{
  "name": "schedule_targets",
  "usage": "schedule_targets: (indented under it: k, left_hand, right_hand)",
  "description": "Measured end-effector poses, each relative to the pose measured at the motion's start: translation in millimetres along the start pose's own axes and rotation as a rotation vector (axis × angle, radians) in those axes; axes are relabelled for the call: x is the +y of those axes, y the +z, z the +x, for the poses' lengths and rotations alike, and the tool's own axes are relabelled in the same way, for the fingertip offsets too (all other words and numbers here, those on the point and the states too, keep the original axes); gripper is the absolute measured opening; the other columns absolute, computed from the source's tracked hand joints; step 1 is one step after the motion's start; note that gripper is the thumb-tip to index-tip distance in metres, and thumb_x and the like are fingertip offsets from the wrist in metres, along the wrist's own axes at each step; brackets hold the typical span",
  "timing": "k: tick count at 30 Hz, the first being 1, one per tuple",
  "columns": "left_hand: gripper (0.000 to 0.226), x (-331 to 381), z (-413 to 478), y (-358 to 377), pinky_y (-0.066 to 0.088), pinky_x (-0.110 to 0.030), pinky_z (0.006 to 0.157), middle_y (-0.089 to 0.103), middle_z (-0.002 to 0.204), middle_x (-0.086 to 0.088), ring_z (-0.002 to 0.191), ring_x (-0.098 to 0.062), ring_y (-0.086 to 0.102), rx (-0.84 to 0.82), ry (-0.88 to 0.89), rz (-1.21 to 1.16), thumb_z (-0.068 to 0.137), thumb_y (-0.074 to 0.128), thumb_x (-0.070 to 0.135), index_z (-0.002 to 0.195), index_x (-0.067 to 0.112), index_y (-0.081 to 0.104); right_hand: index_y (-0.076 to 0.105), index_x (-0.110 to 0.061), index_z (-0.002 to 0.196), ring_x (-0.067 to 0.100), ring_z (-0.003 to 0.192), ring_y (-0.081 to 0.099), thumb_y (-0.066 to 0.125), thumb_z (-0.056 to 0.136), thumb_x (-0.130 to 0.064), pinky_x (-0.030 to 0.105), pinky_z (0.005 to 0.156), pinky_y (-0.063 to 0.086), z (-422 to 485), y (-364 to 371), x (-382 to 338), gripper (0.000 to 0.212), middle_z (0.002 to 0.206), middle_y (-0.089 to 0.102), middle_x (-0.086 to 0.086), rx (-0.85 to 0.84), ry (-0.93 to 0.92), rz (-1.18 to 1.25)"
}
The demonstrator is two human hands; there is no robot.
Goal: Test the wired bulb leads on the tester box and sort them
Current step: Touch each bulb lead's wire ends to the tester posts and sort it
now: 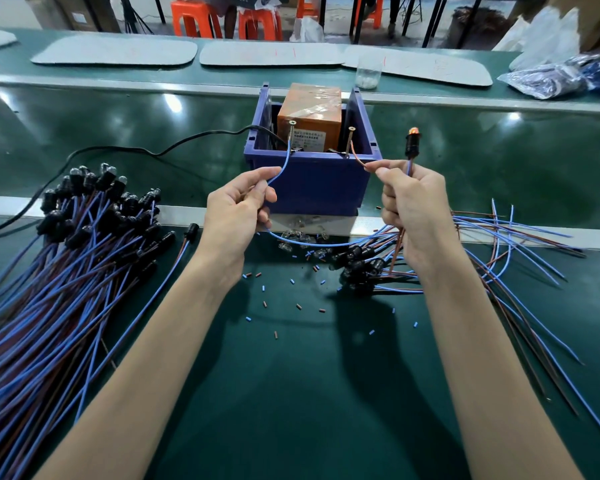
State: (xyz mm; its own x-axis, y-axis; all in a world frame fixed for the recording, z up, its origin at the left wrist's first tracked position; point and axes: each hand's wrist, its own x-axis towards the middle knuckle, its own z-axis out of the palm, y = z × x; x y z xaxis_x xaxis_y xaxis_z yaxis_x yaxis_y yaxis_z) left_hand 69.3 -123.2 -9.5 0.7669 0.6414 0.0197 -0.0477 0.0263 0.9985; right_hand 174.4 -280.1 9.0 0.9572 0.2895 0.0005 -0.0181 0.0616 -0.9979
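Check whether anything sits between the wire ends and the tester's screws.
Nothing visible does. The blue lead from the left hand reaches the left screw; the brown lead from the right hand reaches the right screw.

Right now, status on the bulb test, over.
Left hand pinches blue lead on left screw. Right hand holds brown lead on right screw. Bulb glowing. Nothing blocking.

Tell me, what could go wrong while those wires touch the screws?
The left hand and right hand pinch the blue wire and brown wire near the bare screws; a finger might touch live metal. Either wire tip could slip off its screw, so the lit bulb would go dark and be sorted as faulty.
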Motion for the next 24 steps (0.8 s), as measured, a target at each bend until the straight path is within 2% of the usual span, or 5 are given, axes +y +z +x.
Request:
schedule_targets:
  k: [5,12,20,24]
  left_hand:
    - [0.031,-0.5,-1.0,-0.6,0.035,-0.026,0.062,0.055,0.065,0.014,0.047,-0.002,0.040,-0.010,0.001,0.009,0.100,0.044,0.007,0.099,0.026,0.068]
    - [0.034,0.9,1.4,-2.0,0.042,-0.015,0.054,0.053,0.066,0.013,0.048,-0.002,0.041,0.017,0.001,-0.014,0.100,0.043,0.006,0.096,0.028,0.069]
    - [0.033,0.5,0.6,-0.1,0.043,-0.015,0.053,0.052,0.068,0.010,0.048,-0.002,0.041,0.024,0.003,-0.028,0.101,0.042,0.006,0.097,0.026,0.068]
    - [0.034,0.0,0.9,-0.5,0.043,-0.015,0.053,0.052,0.068,0.010,0.048,-0.002,0.041,0.024,0.009,-0.027,0.100,0.042,0.005,0.097,0.026,0.068]
  right_hand:
    - [0.066,-0.014,0.078,0.002,0.036,0.021,0.047,0.093,-0.002,0.014,0.035,0.021,-0.9,0.1,-0.1,0.027,0.041,0.029,-0.015,-0.002,0.001,-0.003]
    - [0.064,-0.016,0.077,0.002,0.036,0.023,0.047,0.093,-0.002,0.014,0.035,0.022,1.3,0.8,0.4,0.028,0.042,0.030,-0.016,0.046,-0.001,0.032]
    - [0.064,-0.019,0.075,0.001,0.034,0.027,0.047,0.094,-0.004,0.014,0.035,0.024,0.7,-1.0,-1.5,0.030,0.038,0.040,-0.018,0.087,-0.010,0.028]
    - [0.064,-0.017,0.076,0.001,0.034,0.026,0.046,0.094,-0.003,0.014,0.035,0.023,1.5,-1.3,-1.0,0.029,0.039,0.036,-0.017,0.075,-0.007,0.047]
